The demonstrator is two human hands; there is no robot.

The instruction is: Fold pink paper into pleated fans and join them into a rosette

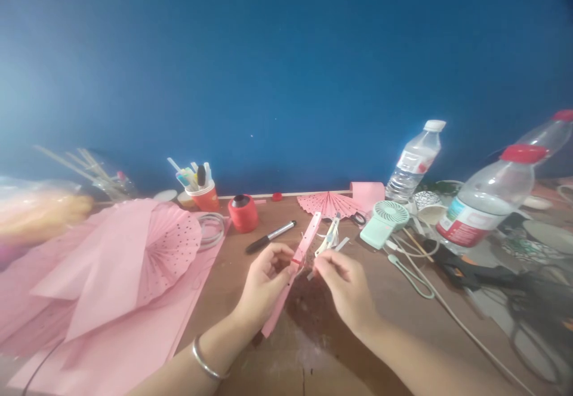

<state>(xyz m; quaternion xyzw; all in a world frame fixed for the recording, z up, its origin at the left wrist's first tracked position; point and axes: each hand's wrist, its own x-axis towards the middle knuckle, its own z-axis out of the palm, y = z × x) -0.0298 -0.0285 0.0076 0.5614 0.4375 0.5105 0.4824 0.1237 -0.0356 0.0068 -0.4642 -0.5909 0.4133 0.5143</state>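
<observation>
A folded pink paper strip [308,238] with small holes and a red band around its middle slants up through my left hand [268,277]. My left fingers and thumb are closed on it near the band. My right hand [344,285] is pinched just to the right. A thin pale strip [342,244] shows above and below its fingertips and appears held in them; its material is unclear. Just behind my hands lies a white utility knife [330,236]. Farther back, a pink pleated paper fan [329,204] rests beside black-handled scissors [359,219].
Pink paper sheets [111,259] and another pleated fan [172,247] cover the left side. A black marker [271,236], red round container [243,213] and cup of pens [203,196] stand behind. Rightward are a mint handheld fan [384,223], cables and water bottles [490,199].
</observation>
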